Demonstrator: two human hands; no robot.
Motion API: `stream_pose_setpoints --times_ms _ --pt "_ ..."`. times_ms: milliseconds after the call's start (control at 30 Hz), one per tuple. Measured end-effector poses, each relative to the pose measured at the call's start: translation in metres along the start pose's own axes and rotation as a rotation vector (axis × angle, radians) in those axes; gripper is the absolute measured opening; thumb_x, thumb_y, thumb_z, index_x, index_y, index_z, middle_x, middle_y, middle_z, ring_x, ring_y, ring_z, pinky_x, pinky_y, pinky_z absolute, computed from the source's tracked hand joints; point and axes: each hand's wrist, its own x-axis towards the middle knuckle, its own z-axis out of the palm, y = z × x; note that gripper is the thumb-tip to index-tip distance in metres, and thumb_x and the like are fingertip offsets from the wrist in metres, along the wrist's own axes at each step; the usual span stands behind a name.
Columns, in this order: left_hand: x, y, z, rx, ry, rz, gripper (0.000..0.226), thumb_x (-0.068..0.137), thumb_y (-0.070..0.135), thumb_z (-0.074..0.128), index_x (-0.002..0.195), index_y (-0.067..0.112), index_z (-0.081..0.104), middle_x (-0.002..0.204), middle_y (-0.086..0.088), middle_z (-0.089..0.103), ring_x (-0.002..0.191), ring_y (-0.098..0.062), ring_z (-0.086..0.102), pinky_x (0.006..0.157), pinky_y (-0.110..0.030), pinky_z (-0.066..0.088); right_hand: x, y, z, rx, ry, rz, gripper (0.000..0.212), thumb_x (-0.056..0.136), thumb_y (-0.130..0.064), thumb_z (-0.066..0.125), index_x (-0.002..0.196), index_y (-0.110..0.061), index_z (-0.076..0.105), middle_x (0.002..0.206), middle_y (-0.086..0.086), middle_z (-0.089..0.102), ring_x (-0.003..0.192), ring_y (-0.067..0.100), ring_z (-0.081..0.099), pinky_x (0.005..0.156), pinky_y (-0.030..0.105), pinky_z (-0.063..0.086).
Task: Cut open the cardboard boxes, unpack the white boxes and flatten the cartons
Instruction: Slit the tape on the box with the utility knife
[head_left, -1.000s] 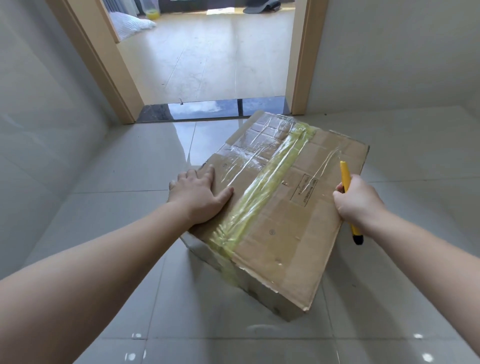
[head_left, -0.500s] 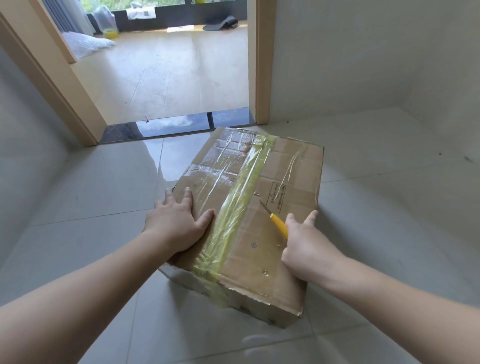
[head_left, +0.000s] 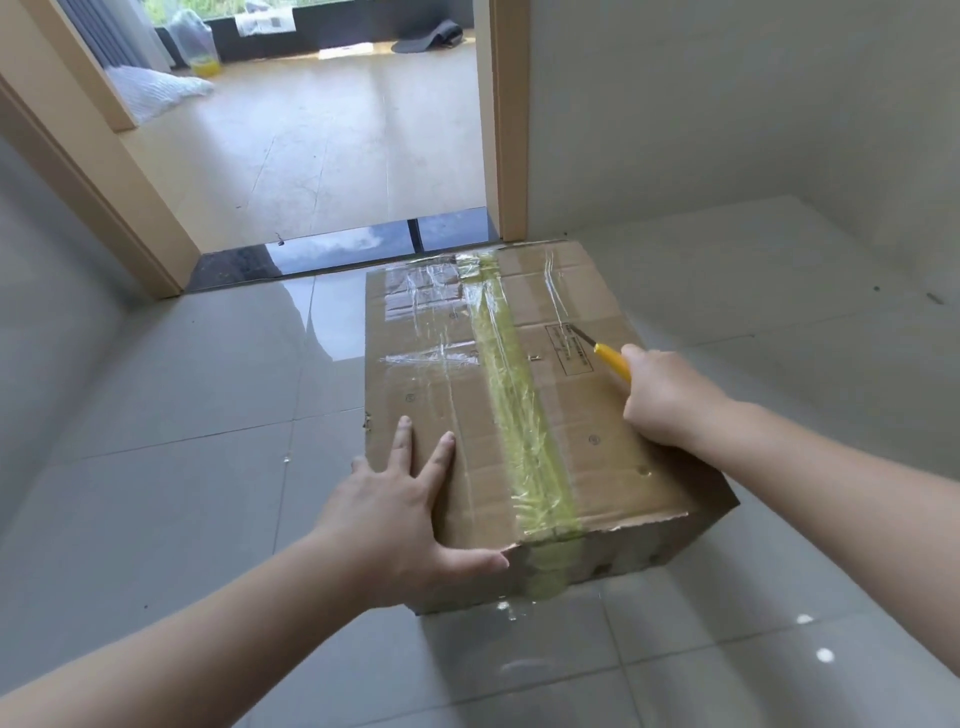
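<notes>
A closed brown cardboard box (head_left: 587, 415) lies flat on the grey tiled floor. A wide strip of yellowish tape (head_left: 514, 410) runs along its top seam, with clear tape beside it. My left hand (head_left: 400, 514) lies spread on the box's near left corner, thumb over the front edge. My right hand (head_left: 670, 400) grips a yellow utility knife (head_left: 610, 358). Its blade is out and its tip is over the printed label on the right flap.
A doorway with a wooden frame (head_left: 506, 119) opens just behind the box onto a beige floor. A dark threshold strip (head_left: 332, 252) crosses it. Grey walls close in on the left and right. A white bag (head_left: 156, 88) lies in the far room.
The box has turned so its long side runs away from me. My left hand has slid to the near corner. The knife blade has moved farther up the right flap.
</notes>
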Motion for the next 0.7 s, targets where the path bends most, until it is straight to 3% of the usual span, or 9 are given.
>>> stream_pose_setpoints --times_ms 133,200,267,367,433,533,600,700 --pt "0.000 0.020 -0.001 0.085 0.004 0.023 0.119 0.061 0.092 0.037 0.147 0.033 -0.023 0.157 -0.011 -0.018 0.119 -0.040 0.042 0.099 -0.039 0.038 -0.024 0.034 0.000 -0.004 -0.008 0.038 0.018 0.082 -0.006 0.046 0.097 -0.014 0.046 0.089 0.010 0.054 0.084 0.031 0.055 0.071 0.037 0.048" --pt "0.003 0.038 -0.005 0.105 0.011 0.013 0.119 0.062 0.094 0.031 0.148 0.029 -0.021 0.158 -0.015 -0.015 0.112 -0.039 0.047 0.091 -0.037 0.041 -0.029 0.051 -0.003 0.005 0.015 0.075 0.021 0.082 -0.006 0.044 0.101 -0.015 0.048 0.094 0.013 0.058 0.089 0.034 0.055 0.075 0.038 0.048" --pt "0.007 0.059 -0.011 0.133 0.013 0.038 0.122 0.060 0.096 0.023 0.149 0.024 -0.019 0.157 -0.019 -0.012 0.103 -0.034 0.052 0.080 -0.035 0.042 -0.033 0.068 -0.006 0.032 0.081 0.103 0.011 0.085 -0.007 0.044 0.093 -0.014 0.046 0.094 0.013 0.057 0.085 0.034 0.052 0.072 0.037 0.044" --pt "0.011 0.085 -0.023 0.145 0.002 0.105 0.121 0.063 0.095 0.021 0.150 0.018 -0.016 0.156 -0.024 -0.007 0.098 -0.029 0.057 0.070 -0.031 0.041 -0.043 0.093 -0.014 0.097 0.222 0.166 0.011 0.094 -0.015 0.046 0.087 -0.010 0.039 0.097 0.012 0.046 0.081 0.030 0.045 0.070 0.033 0.035" --pt "0.013 0.097 -0.028 0.143 0.016 0.142 0.117 0.068 0.092 0.025 0.151 0.017 -0.012 0.156 -0.024 -0.004 0.099 -0.028 0.058 0.065 -0.029 0.039 -0.056 0.111 -0.020 0.193 0.337 0.247 0.015 0.096 -0.021 0.048 0.089 -0.010 0.041 0.098 0.012 0.040 0.079 0.031 0.045 0.070 0.031 0.033" --pt "0.014 0.111 -0.031 0.158 0.051 0.187 0.113 0.073 0.088 0.025 0.152 0.014 -0.008 0.157 -0.023 0.000 0.095 -0.028 0.060 0.059 -0.029 0.037 -0.074 0.132 -0.020 0.414 0.381 0.379 0.023 0.095 -0.023 0.051 0.078 -0.013 0.038 0.087 0.015 0.057 0.071 0.030 0.061 0.062 0.033 0.045" --pt "0.016 0.121 -0.031 0.171 0.089 0.224 0.112 0.073 0.088 0.025 0.152 0.014 -0.004 0.157 -0.022 0.002 0.097 -0.029 0.061 0.062 -0.029 0.041 -0.084 0.135 -0.016 0.606 0.324 0.435 0.019 0.096 -0.020 0.051 0.086 -0.006 0.043 0.081 0.018 0.065 0.066 0.027 0.069 0.062 0.036 0.055" --pt "0.018 0.131 -0.034 0.166 0.119 0.290 0.111 0.072 0.089 0.025 0.152 0.016 0.002 0.158 -0.017 0.005 0.104 -0.030 0.061 0.072 -0.031 0.045 -0.088 0.136 -0.013 0.860 0.329 0.505 0.018 0.096 -0.016 0.052 0.095 0.001 0.047 0.084 0.020 0.063 0.066 0.030 0.068 0.054 0.040 0.057"
